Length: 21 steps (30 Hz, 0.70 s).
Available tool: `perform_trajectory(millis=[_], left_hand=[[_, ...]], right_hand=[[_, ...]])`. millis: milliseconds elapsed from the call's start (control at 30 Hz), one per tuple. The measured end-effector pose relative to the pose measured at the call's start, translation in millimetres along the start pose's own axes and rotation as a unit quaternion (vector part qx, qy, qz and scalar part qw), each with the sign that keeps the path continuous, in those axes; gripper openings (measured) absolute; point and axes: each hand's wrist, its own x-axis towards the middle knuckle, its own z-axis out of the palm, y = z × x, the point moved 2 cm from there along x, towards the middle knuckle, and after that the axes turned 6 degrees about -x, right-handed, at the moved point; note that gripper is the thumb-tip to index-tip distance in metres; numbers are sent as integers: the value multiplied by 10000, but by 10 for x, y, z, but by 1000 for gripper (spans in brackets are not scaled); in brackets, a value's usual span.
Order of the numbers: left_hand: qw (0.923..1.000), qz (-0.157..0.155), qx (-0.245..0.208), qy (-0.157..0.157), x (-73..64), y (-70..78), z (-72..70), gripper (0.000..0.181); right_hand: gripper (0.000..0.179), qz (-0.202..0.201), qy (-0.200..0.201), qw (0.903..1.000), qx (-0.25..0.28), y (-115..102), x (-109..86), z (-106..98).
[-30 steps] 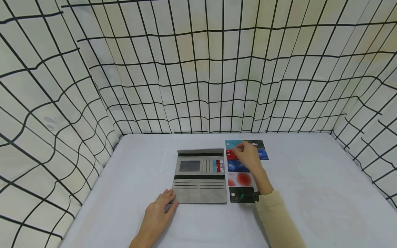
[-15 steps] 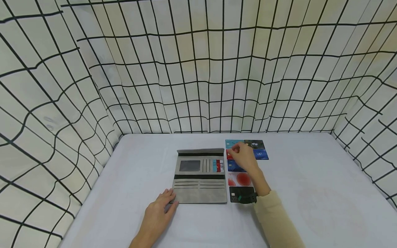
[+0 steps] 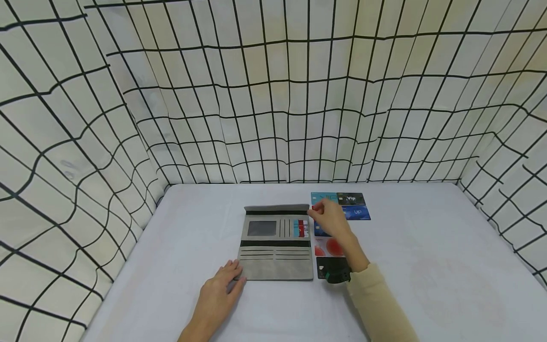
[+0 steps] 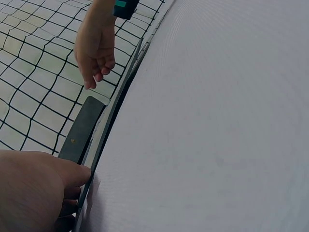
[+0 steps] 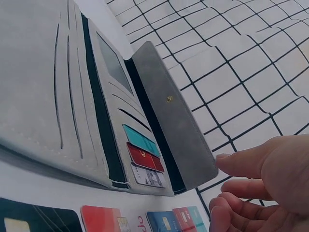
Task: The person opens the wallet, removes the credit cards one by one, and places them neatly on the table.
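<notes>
A grey wallet [image 3: 275, 270] lies unfolded on the white table, its flap [image 5: 170, 108] raised along the far side. Turquoise, red and white cards [image 5: 145, 163] stick out of its slots at the right. My left hand [image 3: 221, 290] rests at the wallet's near left corner, fingers relaxed. At the flap's right end is my right hand [image 3: 331, 219], its thumb tip at the flap's edge in the right wrist view. Its fingers are loosely bent, with nothing visible between them. Beneath it, the red card [image 5: 186, 218] is hidden from the head camera except for a sliver.
Right of the wallet, a column of cards includes a black card [image 3: 320, 268], a white-and-red card [image 3: 333, 247] and a blue card [image 3: 320, 229]. Farther back lie a turquoise card [image 3: 323, 195], another black card [image 3: 351, 198] and another blue card [image 3: 359, 213]. Black-gridded white cloth [image 3: 295, 95] surrounds the table.
My right hand has moved left from above the red card to the wallet flap's right end, uncovering the blue card at the right. My left hand and the wallet have stayed put.
</notes>
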Motion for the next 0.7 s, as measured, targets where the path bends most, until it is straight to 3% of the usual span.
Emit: perform_trajectory(millis=[467, 700], left_hand=[[10000, -59, 20, -28, -4, -13, 5, 33], [10000, -40, 26, -19, -2, -13, 10, 34]], right_hand=[[33, -56, -171, 9998, -83, -45, -14, 86], [27, -31, -368, 9992, 153, -84, -28, 197]])
